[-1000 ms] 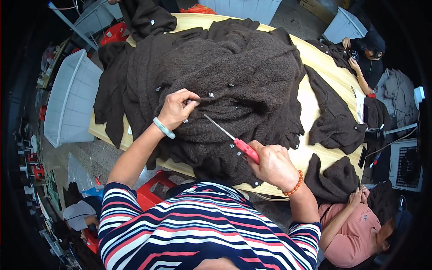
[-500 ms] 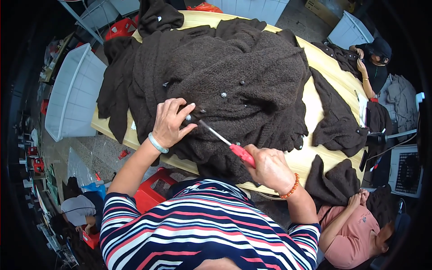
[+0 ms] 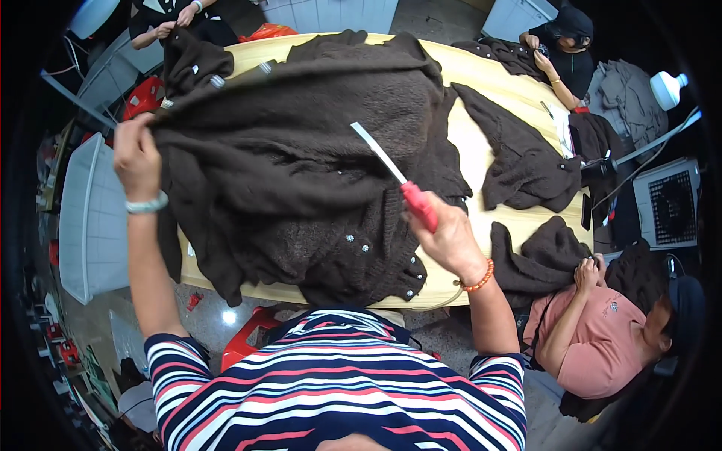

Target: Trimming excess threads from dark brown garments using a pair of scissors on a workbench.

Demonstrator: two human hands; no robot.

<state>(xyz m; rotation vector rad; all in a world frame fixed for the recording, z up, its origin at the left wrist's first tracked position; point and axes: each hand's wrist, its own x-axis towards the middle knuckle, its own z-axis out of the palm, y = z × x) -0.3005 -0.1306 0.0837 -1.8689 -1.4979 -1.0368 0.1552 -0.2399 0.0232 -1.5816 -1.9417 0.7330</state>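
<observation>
My left hand (image 3: 138, 161), raised at the left of the table, grips the edge of a dark brown knit garment (image 3: 301, 128), and the cloth stretches from it across the pile. Small shiny buttons (image 3: 357, 244) dot the knit on the near side. In my right hand (image 3: 451, 237) is a tool with a red handle and a slim pale metal shaft (image 3: 383, 158); its exact kind I cannot make out. The shaft points up and to the left, above the garment. Folds hide part of the pile's surface.
A pale wooden table (image 3: 470, 158) carries more brown garments (image 3: 519, 154) on its right. A white bin (image 3: 94, 218) stands at left, a red stool (image 3: 248, 338) near me. Co-workers handle cloth at far left, far right and near right (image 3: 590, 331). A lamp (image 3: 668, 90) stands at right.
My left hand has moved left and upward, lifting and pulling the garment's edge across. The tool's tip, earlier close to a button, is now apart from my left hand.
</observation>
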